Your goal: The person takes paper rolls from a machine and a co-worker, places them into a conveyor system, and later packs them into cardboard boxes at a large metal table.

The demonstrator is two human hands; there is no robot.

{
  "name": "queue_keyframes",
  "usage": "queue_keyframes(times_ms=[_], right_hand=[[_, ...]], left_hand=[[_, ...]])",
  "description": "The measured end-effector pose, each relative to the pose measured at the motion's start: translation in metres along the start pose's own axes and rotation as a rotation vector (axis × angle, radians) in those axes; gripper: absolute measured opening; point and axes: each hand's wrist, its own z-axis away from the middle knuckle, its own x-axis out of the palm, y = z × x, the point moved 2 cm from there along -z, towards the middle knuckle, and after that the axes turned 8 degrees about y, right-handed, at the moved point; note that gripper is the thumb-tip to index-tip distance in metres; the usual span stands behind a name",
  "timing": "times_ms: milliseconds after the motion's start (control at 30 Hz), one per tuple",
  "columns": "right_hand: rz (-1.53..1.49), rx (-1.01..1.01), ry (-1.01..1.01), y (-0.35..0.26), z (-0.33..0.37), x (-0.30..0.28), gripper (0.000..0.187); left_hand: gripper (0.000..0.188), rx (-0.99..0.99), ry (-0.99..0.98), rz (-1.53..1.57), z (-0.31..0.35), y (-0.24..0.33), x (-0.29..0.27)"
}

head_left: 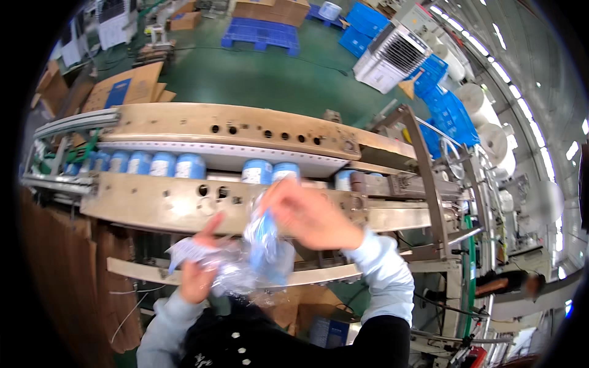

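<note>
In front of my body, crumpled clear plastic film (230, 270) with blue print hangs between my hands. My left hand (197, 270) is curled round the film's left side, with one finger raised. My right hand (307, 211), smeared by motion, is higher and over the conveyor's near rail, its fingers closed at the top of a blue and clear plastic wrapper (267, 242). Whether anything is inside the wrapper cannot be made out. Just beyond my right fingers, two blue-and-white cylindrical packs (256, 172) stand in the conveyor channel.
More blue-and-white packs (162, 164) line the channel's left part. Metal conveyor rails (147, 196) run across, with a metal frame (426, 178) at the right. Brown cardboard (123, 270) stands at near left. Beyond are a blue pallet (261, 34) and a white air cooler (392, 55).
</note>
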Motion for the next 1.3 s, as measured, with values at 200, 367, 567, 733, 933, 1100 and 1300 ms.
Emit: queue_keyframes(times_ms=[200,367,567,733,933,1100,1300], right_hand=[[-0.310,0.013,-0.007,0.001,0.008,0.074,0.039],[0.405,-0.370,0.118,-0.029,0.024,0.129,0.053],[0.145,-0.123,0.450,0.007,0.031,0.104,0.048],[0.431,-0.124,0.376,-0.010,0.031,0.117,0.063],[0.068,-0.277,0.426,-0.032,0.035,0.138,0.069],[0.598,-0.328,0.462,-0.031,0.052,0.106,0.071],[0.359,-0.686,0.489,-0.038,0.039,0.107,0.038]], left_hand=[[0.041,-0.222,0.194,0.338,0.001,0.001,-0.006],[0.038,-0.550,0.276,0.670,0.006,0.001,-0.012],[0.051,-0.537,-0.099,0.217,0.025,0.022,-0.012],[0.070,0.158,-0.101,-0.214,0.013,0.040,-0.006],[0.063,-0.156,0.043,0.289,0.012,0.039,0.019],[0.042,-0.310,0.110,0.433,0.002,0.031,0.008],[0.064,-0.435,-0.179,0.579,0.028,0.029,0.040]])
